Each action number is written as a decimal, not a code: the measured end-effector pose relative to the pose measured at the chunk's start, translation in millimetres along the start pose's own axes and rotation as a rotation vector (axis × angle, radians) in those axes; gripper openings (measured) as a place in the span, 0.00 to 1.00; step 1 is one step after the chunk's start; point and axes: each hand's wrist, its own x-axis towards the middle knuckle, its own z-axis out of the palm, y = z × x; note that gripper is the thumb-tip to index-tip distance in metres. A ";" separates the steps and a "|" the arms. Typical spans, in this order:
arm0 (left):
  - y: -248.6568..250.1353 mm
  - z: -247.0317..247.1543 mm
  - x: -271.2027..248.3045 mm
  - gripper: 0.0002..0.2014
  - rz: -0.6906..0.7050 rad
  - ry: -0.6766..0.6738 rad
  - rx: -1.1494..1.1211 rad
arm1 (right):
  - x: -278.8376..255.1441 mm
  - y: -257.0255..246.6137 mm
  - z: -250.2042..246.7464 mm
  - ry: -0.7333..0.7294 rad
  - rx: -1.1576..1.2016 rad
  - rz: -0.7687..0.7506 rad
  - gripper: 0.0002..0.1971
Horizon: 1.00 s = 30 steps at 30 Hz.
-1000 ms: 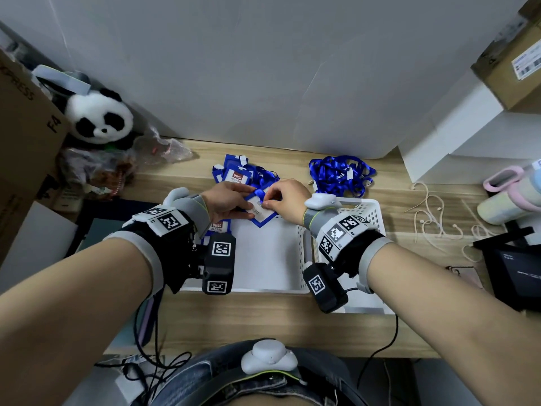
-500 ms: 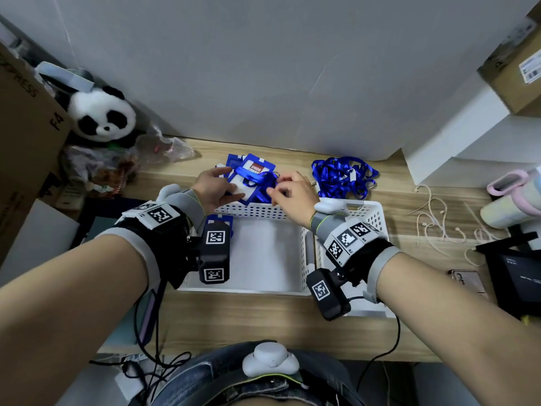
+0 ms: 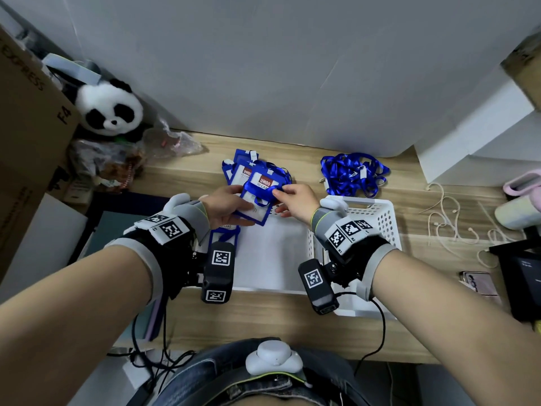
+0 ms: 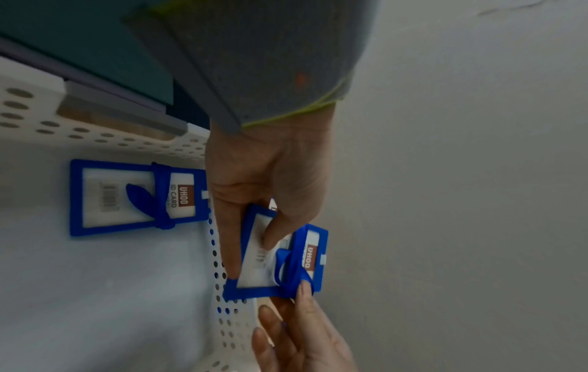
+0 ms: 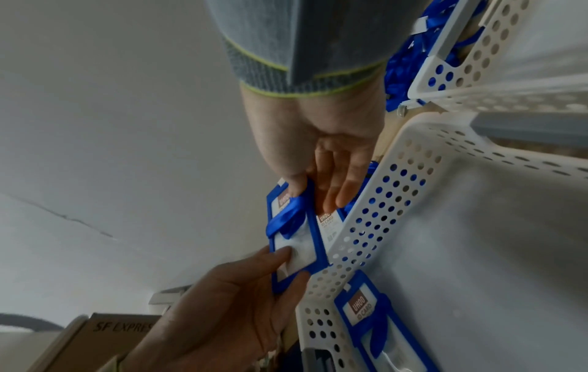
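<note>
- The left hand (image 3: 225,205) grips the blue card holder (image 3: 257,208) by its lower end, thumb on the clear window, steadying it just above the far rim of the larger white basket (image 3: 272,253).
- The right hand (image 3: 295,200) pinches the blue strap (image 3: 262,188) wound across the holder, probably to cinch it so the bundle stays tidy.
- That basket holds one wrapped holder (image 4: 108,201) at its 9 o'clock side.
- On the table (image 3: 263,320), loose holders (image 3: 244,168) lie at 12 o'clock and spare lanyards (image 3: 352,174) at 1 o'clock.

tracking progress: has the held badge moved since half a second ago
Yes, the badge came toward the person, from over the pile to across the basket's far rim.
</note>
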 end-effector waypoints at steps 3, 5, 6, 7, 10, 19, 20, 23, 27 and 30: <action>-1.0 -0.1 5.1 0.18 0.004 -0.006 0.056 | 1.6 0.8 3.1 0.039 -0.058 -0.012 0.29; -0.4 1.2 7.1 0.16 0.028 0.008 0.040 | 0.1 1.0 3.7 0.177 -0.223 -0.112 0.31; -0.1 1.5 8.2 0.15 0.038 0.011 0.029 | -0.4 1.2 3.5 0.231 -0.304 -0.183 0.29; 0.5 1.9 9.0 0.15 0.048 0.009 0.016 | -0.4 1.3 4.0 0.246 -0.367 -0.252 0.26; 2.2 3.1 8.2 0.10 0.065 -0.010 -0.005 | -0.7 1.2 7.9 0.116 -0.456 -0.373 0.13; 3.1 -1.9 13.5 0.18 0.122 0.105 -0.180 | -1.8 6.2 2.7 -0.052 -0.324 -0.244 0.13; 2.0 -1.5 13.7 0.18 0.123 0.096 -0.186 | -1.0 5.2 -1.1 -0.022 -0.321 -0.212 0.15; -0.9 3.0 12.3 0.19 0.121 0.035 -0.208 | 3.2 3.0 -10.1 0.030 -0.306 -0.083 0.21; 0.0 2.3 10.0 0.15 0.094 -0.020 -0.203 | 4.7 0.9 -16.1 0.025 -0.262 0.003 0.11; -1.0 -0.7 8.9 0.14 0.085 -0.040 -0.164 | 3.1 -1.9 -13.7 0.009 -0.227 0.008 0.17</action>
